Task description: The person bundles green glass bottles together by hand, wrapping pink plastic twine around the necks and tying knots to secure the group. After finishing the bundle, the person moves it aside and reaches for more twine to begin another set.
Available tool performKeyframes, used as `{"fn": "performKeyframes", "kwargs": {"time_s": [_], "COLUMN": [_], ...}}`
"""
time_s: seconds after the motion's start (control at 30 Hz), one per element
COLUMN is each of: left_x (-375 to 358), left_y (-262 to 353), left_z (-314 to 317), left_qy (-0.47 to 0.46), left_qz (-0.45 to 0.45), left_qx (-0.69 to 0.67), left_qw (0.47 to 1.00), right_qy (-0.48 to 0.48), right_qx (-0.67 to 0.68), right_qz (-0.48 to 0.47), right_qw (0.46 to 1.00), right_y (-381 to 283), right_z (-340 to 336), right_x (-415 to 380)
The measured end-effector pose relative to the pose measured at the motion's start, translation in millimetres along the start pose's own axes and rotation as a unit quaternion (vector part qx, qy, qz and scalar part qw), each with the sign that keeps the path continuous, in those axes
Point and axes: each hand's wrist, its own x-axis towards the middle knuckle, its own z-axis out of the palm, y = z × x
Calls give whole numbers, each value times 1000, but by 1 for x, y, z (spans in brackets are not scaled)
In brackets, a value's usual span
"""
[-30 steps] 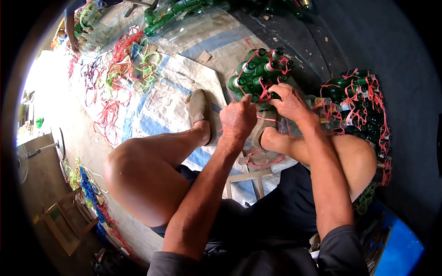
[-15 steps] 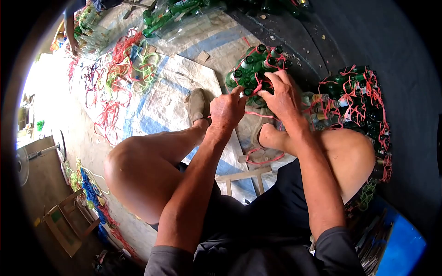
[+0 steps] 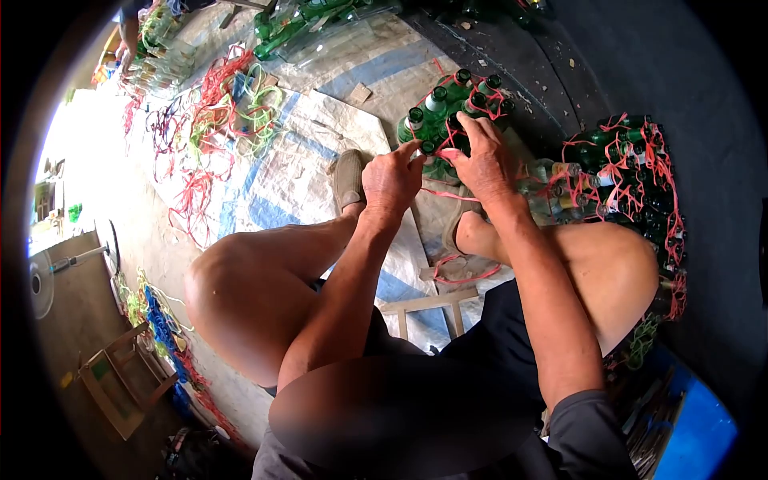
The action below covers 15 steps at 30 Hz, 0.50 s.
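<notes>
A cluster of green glass bottles (image 3: 436,101) stands upright in front of me, with red plastic string (image 3: 450,132) running around and between the necks. My left hand (image 3: 390,182) is closed at the near side of the cluster, its thumb and forefinger pinching the string beside a bottle mouth. On the other side, my right hand (image 3: 485,164) holds the string at the thumb, while its curved fingers reach over the bottle necks. A length of string trails below, between my wrists. The exact grip at the fingertips is partly hidden.
Strung bottles (image 3: 624,176) lie in bundles at right. Loose coloured strings (image 3: 212,120) are heaped on the woven sheet (image 3: 296,148) at left. More green bottles (image 3: 280,40) lie at the back. Another person's hand (image 3: 126,56) shows at upper left. A fan (image 3: 42,286) stands at left.
The view has shifted slightly. My right hand's fingers have moved a little closer together over the necks, and both hands stay at the near side of the bottle cluster.
</notes>
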Motion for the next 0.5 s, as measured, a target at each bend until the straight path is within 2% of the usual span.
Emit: {"fn": "performKeyframes", "kwargs": {"time_s": [0.27,0.5], "left_x": [1,-4], "left_y": [6,13], "left_z": [-12,-15], "left_qy": [-35,-11], "left_qz": [4,-1], "left_qx": [29,43], "left_qw": [999,999], "right_qy": [46,61], "right_qx": [-12,-5], "right_qz": [-3,-1], "right_qw": [999,998], "right_y": [-1,2], "right_z": [11,14], "right_x": [-3,-4]}}
